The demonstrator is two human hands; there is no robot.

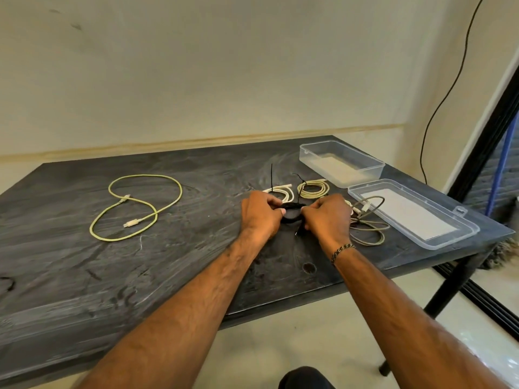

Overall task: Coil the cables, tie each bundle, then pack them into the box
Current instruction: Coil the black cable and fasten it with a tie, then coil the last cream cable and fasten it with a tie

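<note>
Closest to me is a dark rounded shape (304, 378) at the bottom edge, can't tell what it is. Both of my forearms stretch out from there over the dark scuffed table (84, 276). My left hand (259, 216) and right hand (327, 217) meet around the middle of the table, and both are curled round a black cable bundle (292, 213), one on each end of it, fingers tucked in tight. On my right wrist sits a braided bracelet (342, 251).

Just behind my hands lie two coiled bundles, a white one (282, 191) and a cream one (313, 188), each with a thin black tie sticking up from it. To the right of my right hand lies a loose grey-brown cable (368, 220), not coiled, with one loop running over the edge of the clear box lid (466, 234). That lid lies flat near the right edge of the table. Its clear box (341, 164) sits open further back, near the far right corner, with no cables in it.

Way over on the left, well apart from everything else, a yellow-green cable (140, 206) sprawls in big loose loops with both plugs showing
</note>
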